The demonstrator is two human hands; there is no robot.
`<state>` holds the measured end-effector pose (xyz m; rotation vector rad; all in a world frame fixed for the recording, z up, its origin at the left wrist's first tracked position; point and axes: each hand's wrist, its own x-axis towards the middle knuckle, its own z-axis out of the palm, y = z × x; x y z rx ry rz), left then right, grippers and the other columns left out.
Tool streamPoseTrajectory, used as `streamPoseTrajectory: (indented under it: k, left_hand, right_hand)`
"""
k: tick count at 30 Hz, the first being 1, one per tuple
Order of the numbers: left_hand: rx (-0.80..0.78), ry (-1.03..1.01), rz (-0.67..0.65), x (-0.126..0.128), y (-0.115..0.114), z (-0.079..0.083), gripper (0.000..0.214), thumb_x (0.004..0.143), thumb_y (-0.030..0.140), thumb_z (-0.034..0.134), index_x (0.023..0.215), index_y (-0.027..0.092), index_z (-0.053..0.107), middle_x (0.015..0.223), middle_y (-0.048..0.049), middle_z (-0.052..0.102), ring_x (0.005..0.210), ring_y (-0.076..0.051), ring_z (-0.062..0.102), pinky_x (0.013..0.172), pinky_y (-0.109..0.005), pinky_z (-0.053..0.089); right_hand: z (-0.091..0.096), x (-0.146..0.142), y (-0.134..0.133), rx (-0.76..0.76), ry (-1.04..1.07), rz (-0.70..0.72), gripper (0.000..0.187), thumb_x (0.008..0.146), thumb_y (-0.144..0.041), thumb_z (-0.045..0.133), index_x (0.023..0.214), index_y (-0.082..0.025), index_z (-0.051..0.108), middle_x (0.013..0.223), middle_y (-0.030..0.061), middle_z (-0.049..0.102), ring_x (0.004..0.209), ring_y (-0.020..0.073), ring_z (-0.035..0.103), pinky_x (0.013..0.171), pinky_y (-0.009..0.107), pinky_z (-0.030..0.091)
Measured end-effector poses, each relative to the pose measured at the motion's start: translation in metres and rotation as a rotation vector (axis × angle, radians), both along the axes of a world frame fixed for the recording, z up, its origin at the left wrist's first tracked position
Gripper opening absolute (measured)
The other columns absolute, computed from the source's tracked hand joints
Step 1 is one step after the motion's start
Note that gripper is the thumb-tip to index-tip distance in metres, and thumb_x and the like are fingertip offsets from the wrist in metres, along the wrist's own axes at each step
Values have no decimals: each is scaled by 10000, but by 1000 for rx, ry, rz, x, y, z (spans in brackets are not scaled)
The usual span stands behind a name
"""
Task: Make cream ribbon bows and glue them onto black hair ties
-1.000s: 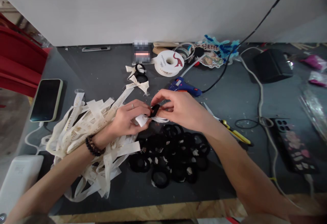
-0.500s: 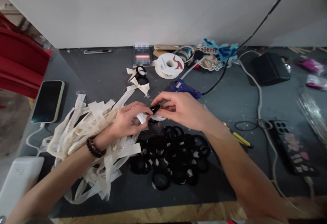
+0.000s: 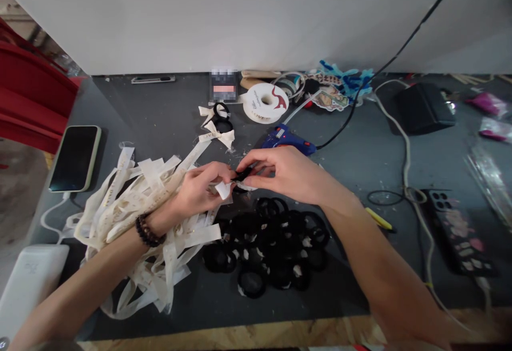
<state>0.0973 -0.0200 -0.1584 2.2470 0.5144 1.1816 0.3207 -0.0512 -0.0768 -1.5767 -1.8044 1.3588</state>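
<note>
Both hands meet at the middle of the table over a black hair tie (image 3: 242, 174) and a short white ribbon (image 3: 223, 190). My left hand (image 3: 203, 184) pinches the ribbon, whose loose end sticks out below its fingers. Closed on the hair tie from the other side is my right hand (image 3: 280, 170), its thumb along another stretch of ribbon. Fingers partly hide how tie and ribbon join. Below the hands lies a heap of black hair ties (image 3: 272, 244), several with white bits on them. Cut cream ribbons (image 3: 136, 217) with gold print are piled under my left forearm.
Behind the hands lie a blue glue gun (image 3: 287, 138), a ribbon spool (image 3: 265, 103) and two hair ties with bows (image 3: 218, 133). Phones (image 3: 76, 159) flank the work at left and right. A yellow-handled tool (image 3: 378, 218) is beside my right forearm; a black cable hangs at upper right.
My fingers have shifted slightly around the hair tie and ribbon. The left fingers are drawn in a bit more, and less ribbon shows by the right thumb.
</note>
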Motion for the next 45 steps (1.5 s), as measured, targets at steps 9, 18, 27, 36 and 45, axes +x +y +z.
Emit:
streamPoseTrajectory:
  k: [9, 18, 27, 36, 45]
  left_hand:
    - [57, -14, -44, 1, 2, -3, 171, 874, 97, 721, 950, 201, 608, 917, -55, 756, 892, -156, 728, 762, -234, 602]
    - [51, -59, -53, 4, 3, 5, 191, 878, 110, 749, 1019, 183, 643, 936, -72, 772, 902, -165, 751, 789, -246, 628]
    - [115, -119, -135, 5, 10, -6, 177, 846, 90, 799, 970, 183, 716, 949, -72, 799, 924, -207, 771, 875, -344, 658]
    - [122, -102, -119, 5, 9, -4, 188, 844, 55, 764, 958, 190, 700, 962, -65, 806, 929, -194, 764, 851, -324, 659]
    - [110, -101, -99, 5, 8, -2, 155, 878, 104, 759, 971, 211, 697, 973, -65, 810, 935, -196, 774, 844, -334, 668]
  right_hand:
    - [3, 8, 13, 152, -57, 57, 173, 942, -322, 638, 1013, -263, 784, 1000, 12, 812, 887, 213, 745, 775, 337, 544]
    - [-13, 15, 72, 574, -412, -209, 381, 865, -45, 528, 1168, -251, 633, 1164, 54, 799, 1155, 319, 660, 1011, 501, 468]
    - [-43, 6, 122, 637, -631, -142, 539, 806, 43, 506, 1284, -204, 526, 1285, 119, 733, 1333, 410, 456, 1043, 666, 325]
    - [-45, -4, 134, 621, -607, -104, 497, 783, 33, 538, 1224, -195, 560, 1251, 134, 737, 1323, 423, 450, 1027, 679, 322]
    - [-50, -6, 159, 577, -623, -126, 380, 867, -20, 537, 1205, -193, 567, 1201, 158, 718, 1318, 464, 438, 987, 711, 338]
